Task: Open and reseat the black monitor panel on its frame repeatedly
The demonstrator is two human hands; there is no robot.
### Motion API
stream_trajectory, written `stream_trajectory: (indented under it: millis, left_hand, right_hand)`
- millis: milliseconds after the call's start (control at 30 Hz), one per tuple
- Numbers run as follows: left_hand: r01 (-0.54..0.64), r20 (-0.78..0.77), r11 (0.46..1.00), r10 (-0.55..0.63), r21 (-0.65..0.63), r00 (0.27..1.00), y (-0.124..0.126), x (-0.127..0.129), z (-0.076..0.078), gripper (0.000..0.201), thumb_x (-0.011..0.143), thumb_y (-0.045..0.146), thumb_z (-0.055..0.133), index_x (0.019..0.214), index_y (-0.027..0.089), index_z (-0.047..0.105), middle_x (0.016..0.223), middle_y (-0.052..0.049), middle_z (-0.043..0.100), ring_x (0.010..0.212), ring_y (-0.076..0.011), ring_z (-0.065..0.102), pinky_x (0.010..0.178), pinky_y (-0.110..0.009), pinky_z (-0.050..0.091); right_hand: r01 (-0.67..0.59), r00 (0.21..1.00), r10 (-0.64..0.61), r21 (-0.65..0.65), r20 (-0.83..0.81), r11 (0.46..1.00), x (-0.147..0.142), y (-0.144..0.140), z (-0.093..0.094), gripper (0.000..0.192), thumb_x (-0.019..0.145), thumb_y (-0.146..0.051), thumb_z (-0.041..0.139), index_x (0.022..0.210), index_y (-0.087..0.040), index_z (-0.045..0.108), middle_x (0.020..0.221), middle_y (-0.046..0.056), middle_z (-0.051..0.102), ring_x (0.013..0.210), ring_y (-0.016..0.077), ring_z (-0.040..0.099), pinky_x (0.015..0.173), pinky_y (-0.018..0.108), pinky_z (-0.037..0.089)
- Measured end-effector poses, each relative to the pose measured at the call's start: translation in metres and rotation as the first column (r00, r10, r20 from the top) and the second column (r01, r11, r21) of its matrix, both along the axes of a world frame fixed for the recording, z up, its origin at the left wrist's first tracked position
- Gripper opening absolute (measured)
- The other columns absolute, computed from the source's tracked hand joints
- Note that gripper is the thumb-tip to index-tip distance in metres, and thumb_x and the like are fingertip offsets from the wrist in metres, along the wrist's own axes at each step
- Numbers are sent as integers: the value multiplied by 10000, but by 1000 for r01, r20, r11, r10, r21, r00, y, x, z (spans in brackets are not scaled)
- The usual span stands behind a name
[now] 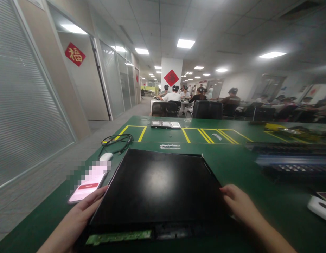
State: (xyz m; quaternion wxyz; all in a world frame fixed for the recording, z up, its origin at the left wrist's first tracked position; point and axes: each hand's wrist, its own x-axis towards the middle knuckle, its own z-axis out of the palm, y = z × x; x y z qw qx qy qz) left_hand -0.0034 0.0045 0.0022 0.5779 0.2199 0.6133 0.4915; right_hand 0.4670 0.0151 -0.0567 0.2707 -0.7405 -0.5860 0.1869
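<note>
A wide, flat black case (152, 189) with a glossy top lies before me, and a green circuit board (117, 238) shows along its near edge. My left hand (89, 205) is closed on the left side of the case, its fingertips partly hidden behind the edge. At the opposite side, my right hand (232, 198) grips the right edge, thumb up by the rim and the other fingers mostly out of sight below. Beyond the far edge of the case lie small white strips (170, 146).
Left of the case are a phone (86, 188), a white mouse (106, 156) and a coiled black cable (117, 140). Hard drives (165, 124) lie near the far edge of the green table (168, 135). Blurred dark equipment (292, 160) and a white device (319, 207) are at right. People sit beyond.
</note>
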Motion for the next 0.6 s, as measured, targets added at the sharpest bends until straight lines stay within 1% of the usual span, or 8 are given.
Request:
stream_trajectory:
  millis: [133,233,333,433,533,600]
  left_hand:
    - [70,99,998,-70,1,993,1,-8,-7,729,535,244,922,1216,247,662,838,-1,833,812,-330,785,679,-404,635]
    - [94,100,996,-94,3,991,2,-13,-10,690,512,219,923,1165,246,699,861,-3,837,839,-339,783,690,-400,634]
    - [83,80,997,-83,8,993,2,-12,-7,644,467,232,941,1076,241,731,827,-2,835,814,-333,785,657,-374,636]
    - [88,95,996,-88,-3,992,1,-10,-3,649,423,209,953,1034,238,739,819,3,834,797,-330,785,655,-371,637]
    - [99,117,995,-98,-3,988,1,-10,0,642,421,213,958,1025,237,740,831,0,835,799,-332,784,665,-381,638]
    - [99,122,995,-98,1,988,1,-10,1,599,421,228,962,980,235,745,832,-4,835,803,-332,784,666,-378,639]
  right_hand:
    - [10,1000,-10,24,-10,1000,-1,0,0,263,738,-180,509,881,-193,729,967,75,721,881,221,686,824,356,540]
    - [15,1000,-14,19,-19,1000,-1,0,1,255,732,-181,511,869,-203,724,929,62,723,841,212,689,802,344,547]
    - [13,1000,-13,22,-12,1000,-1,0,0,256,731,-182,508,870,-204,723,926,58,723,839,209,692,779,334,548]
    - [11,1000,-11,36,6,999,0,0,0,258,722,-178,507,856,-206,725,951,64,723,877,217,689,799,341,541]
    - [4,1000,-4,29,-3,1000,-1,0,0,275,716,-187,500,871,-196,727,941,74,722,858,222,686,807,354,542]
    - [-2,1000,2,30,-5,1000,-1,-1,1,278,713,-195,498,870,-189,727,948,83,721,866,230,686,817,365,542]
